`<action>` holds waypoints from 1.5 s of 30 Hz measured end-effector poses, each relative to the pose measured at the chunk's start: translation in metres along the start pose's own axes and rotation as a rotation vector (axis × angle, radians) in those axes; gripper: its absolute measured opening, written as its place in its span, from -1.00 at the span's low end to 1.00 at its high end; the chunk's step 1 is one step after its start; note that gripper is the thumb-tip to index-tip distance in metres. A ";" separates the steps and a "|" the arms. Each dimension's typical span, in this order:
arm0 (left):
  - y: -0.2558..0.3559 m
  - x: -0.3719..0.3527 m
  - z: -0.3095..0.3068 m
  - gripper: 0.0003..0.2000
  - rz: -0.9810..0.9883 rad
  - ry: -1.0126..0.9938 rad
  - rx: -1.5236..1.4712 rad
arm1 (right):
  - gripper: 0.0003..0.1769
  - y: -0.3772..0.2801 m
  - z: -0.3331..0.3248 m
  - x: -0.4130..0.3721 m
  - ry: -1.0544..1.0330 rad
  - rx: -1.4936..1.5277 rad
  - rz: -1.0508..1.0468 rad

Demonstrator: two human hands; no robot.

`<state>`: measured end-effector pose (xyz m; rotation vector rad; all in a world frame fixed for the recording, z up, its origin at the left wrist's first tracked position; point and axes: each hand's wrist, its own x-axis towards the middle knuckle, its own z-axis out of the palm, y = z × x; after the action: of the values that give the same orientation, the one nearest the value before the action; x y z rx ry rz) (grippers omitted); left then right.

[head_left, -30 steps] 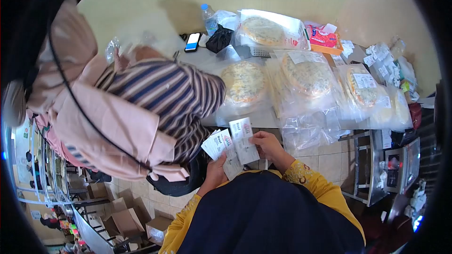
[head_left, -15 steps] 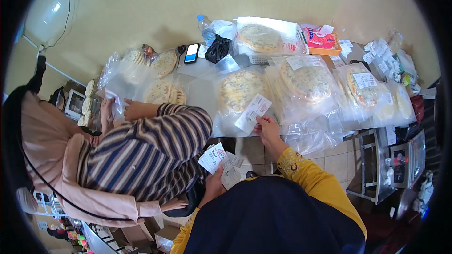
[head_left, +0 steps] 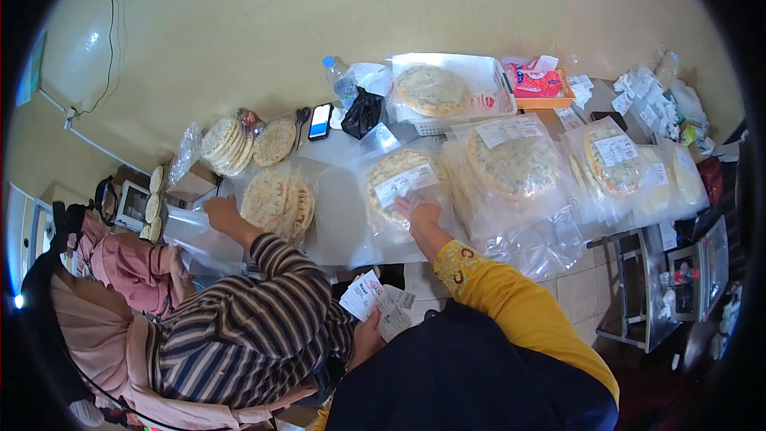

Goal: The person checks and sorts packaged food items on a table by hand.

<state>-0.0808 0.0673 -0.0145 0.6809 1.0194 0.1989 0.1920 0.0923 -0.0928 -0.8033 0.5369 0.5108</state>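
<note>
My right hand (head_left: pixel 420 212) is at the lower edge of a white printed label (head_left: pixel 405 184), its fingers on the label over a bagged round pizza (head_left: pixel 381 166). The label overlaps the middle of that pizza's clear bag. Lower down, near my body, my left hand (head_left: pixel 367 337) is closed around a fanned stack of printed labels (head_left: pixel 365 294), one reading "Beef". Right of my right hand, a pile of bagged pizzas (head_left: pixel 511 164) has a label on its top bag.
On my left a co-worker in a striped sleeve (head_left: pixel 283 271) handles a clear plastic bag (head_left: pixel 199 233) beside stacked pizzas (head_left: pixel 275 203). A phone (head_left: pixel 319 121), a bottle (head_left: pixel 338 84) and a black bag (head_left: pixel 363 114) lie behind. Labelled bags (head_left: pixel 618 156) stand farther right.
My right hand has moved forward and left, bringing the label over the bagged pizza and turning it flatter. My left hand keeps its stack. The co-worker's arms have shifted, uncovering the stacked pizzas.
</note>
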 end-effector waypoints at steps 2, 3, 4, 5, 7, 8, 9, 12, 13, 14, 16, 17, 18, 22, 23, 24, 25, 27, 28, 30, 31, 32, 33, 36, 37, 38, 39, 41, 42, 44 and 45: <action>0.002 -0.001 0.006 -0.64 0.014 0.041 0.020 | -0.64 -0.004 -0.001 0.005 -0.062 -0.026 0.068; 0.002 -0.001 0.008 -0.64 0.021 0.061 0.027 | -0.63 -0.011 -0.005 0.004 -0.136 -0.044 0.136; 0.002 0.000 0.010 -0.65 0.031 0.060 0.000 | -0.61 -0.016 -0.009 0.003 -0.210 -0.063 0.203; 0.000 0.001 0.011 -0.65 0.041 0.058 -0.028 | -0.62 -0.013 -0.014 0.008 -0.228 -0.121 0.208; -0.005 0.004 0.009 -0.66 0.048 0.045 -0.074 | -0.66 -0.008 -0.027 0.014 -0.263 -0.237 0.215; -0.009 0.010 0.004 -0.66 0.047 0.033 -0.090 | -0.59 -0.008 -0.035 0.013 -0.345 -0.269 0.196; -0.011 0.014 0.002 -0.67 0.046 0.021 -0.105 | -0.51 -0.015 -0.038 0.001 -0.428 -0.301 0.176; -0.007 0.009 0.012 -0.66 0.046 0.020 -0.095 | -0.44 -0.041 -0.027 -0.040 -0.504 -0.341 0.165; -0.008 0.011 0.013 -0.66 0.038 0.008 -0.094 | -0.44 -0.046 -0.023 -0.047 -0.502 -0.342 0.169; -0.010 0.014 0.011 -0.66 0.031 -0.003 -0.091 | -0.42 -0.048 -0.023 -0.044 -0.522 -0.327 0.201; -0.011 0.014 0.013 -0.63 0.060 -0.006 -0.033 | -0.37 -0.046 -0.023 -0.036 -0.567 -0.292 0.268; -0.013 0.013 0.015 -0.60 0.094 0.000 0.021 | -0.36 -0.042 -0.023 -0.031 -0.569 -0.296 0.284; -0.014 0.013 0.016 -0.58 0.128 0.004 0.077 | -0.36 -0.039 -0.023 -0.029 -0.569 -0.298 0.298; -0.010 0.010 0.014 -0.64 0.084 0.027 -0.002 | -0.36 -0.037 -0.035 -0.038 -0.600 -0.300 0.272; -0.009 0.006 0.014 -0.64 0.091 0.026 -0.002 | -0.39 -0.036 -0.038 -0.041 -0.602 -0.273 0.254; -0.007 0.001 0.016 -0.64 0.097 0.025 -0.004 | -0.42 -0.034 -0.042 -0.043 -0.605 -0.247 0.236; -0.004 -0.003 0.019 -0.63 0.096 0.045 0.013 | -0.45 -0.034 -0.044 -0.044 -0.606 -0.222 0.219; 0.001 -0.011 0.025 -0.63 0.091 0.084 0.042 | -0.50 -0.031 -0.042 -0.036 -0.518 -0.198 0.201; -0.001 -0.010 0.022 -0.62 0.100 0.069 0.048 | -0.52 -0.030 -0.041 -0.034 -0.476 -0.186 0.192; -0.005 -0.005 0.012 -0.61 0.123 0.036 0.059 | -0.47 -0.036 -0.038 -0.035 -0.448 -0.288 0.270; -0.005 -0.004 0.009 -0.61 0.126 0.014 0.078 | -0.45 -0.043 -0.035 -0.039 -0.434 -0.339 0.306; -0.004 -0.005 0.007 -0.60 0.129 -0.007 0.095 | -0.47 -0.048 -0.034 -0.046 -0.461 -0.371 0.302; -0.003 -0.005 0.007 -0.60 0.130 -0.028 0.109 | -0.49 -0.054 -0.033 -0.055 -0.486 -0.407 0.297; 0.001 -0.011 0.011 -0.60 0.068 -0.136 -0.040 | -0.56 -0.069 -0.032 -0.066 -0.583 -0.627 0.330; -0.001 -0.007 0.009 -0.60 0.067 -0.179 -0.094 | -0.59 -0.072 -0.031 -0.070 -0.620 -0.722 0.354; -0.002 0.000 0.004 -0.60 0.067 -0.217 -0.150 | -0.62 -0.075 -0.032 -0.077 -0.697 -0.860 0.297; -0.005 0.003 0.001 -0.60 0.067 -0.253 -0.205 | -0.65 -0.080 -0.031 -0.089 -0.774 -0.996 0.240; 0.003 0.000 0.012 -0.61 0.160 -0.267 -0.250 | -0.70 -0.084 -0.032 -0.110 -0.927 -1.199 0.041; 0.005 -0.001 0.016 -0.62 0.205 -0.276 -0.267 | -0.71 -0.083 -0.038 -0.120 -1.001 -1.261 -0.103; 0.002 0.009 0.015 -0.63 0.206 -0.281 -0.306 | -0.78 -0.079 -0.045 -0.123 -1.064 -1.295 -0.361; 0.001 0.013 0.017 -0.64 0.208 -0.287 -0.322 | -0.81 -0.079 -0.042 -0.113 -1.030 -1.251 -0.454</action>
<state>-0.0593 0.0664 -0.0175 0.5025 0.6223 0.4240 0.1449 -0.0118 -0.0045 -1.6012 -1.0322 0.7321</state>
